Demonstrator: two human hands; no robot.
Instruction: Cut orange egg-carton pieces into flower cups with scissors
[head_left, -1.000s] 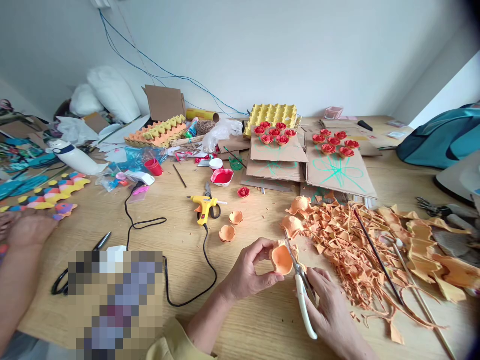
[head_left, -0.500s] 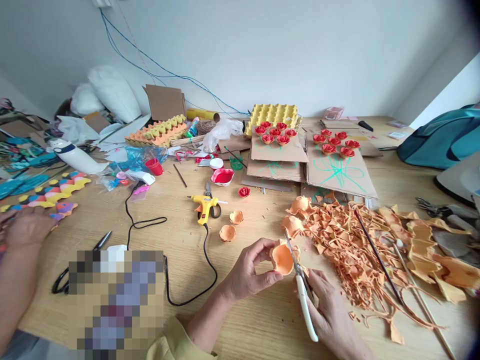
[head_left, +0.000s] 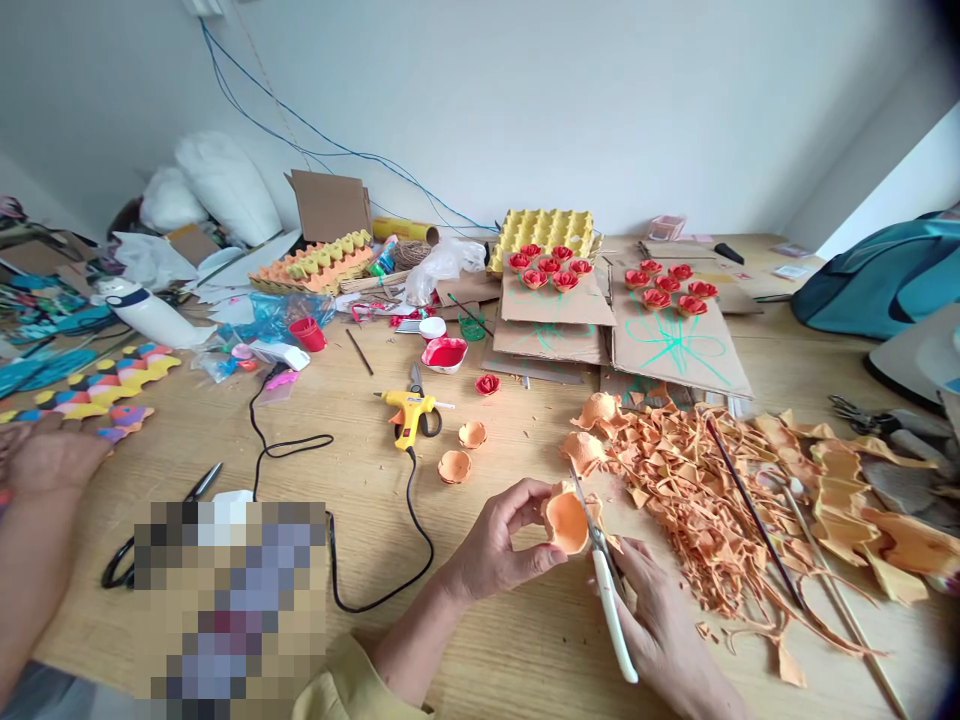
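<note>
Between thumb and fingers, my left hand (head_left: 506, 540) pinches an orange egg-carton cup (head_left: 568, 522) with its hollow side facing me. My right hand (head_left: 651, 610) is closed around white-handled scissors (head_left: 613, 615), whose blades lie along the cup's right edge. A ragged bit of carton hangs at that edge by the blades. Just beyond lie two uncut-looking orange cups (head_left: 585, 452). Left of my hands sit two trimmed cups with scalloped rims (head_left: 454, 466). How far the blades are apart is hard to see.
Orange scraps (head_left: 697, 500) heap up on the right, with thin sticks across them. A yellow glue gun (head_left: 409, 412) rests on other scissors, its cord curving nearby. Red paper flowers (head_left: 551, 268) stand on cardboard (head_left: 679, 350). A co-worker's hand (head_left: 56, 455) is at the left over painted carton strips.
Both hands keep nearly the same place, with the cup and scissors almost still. The view has shifted very slightly.
</note>
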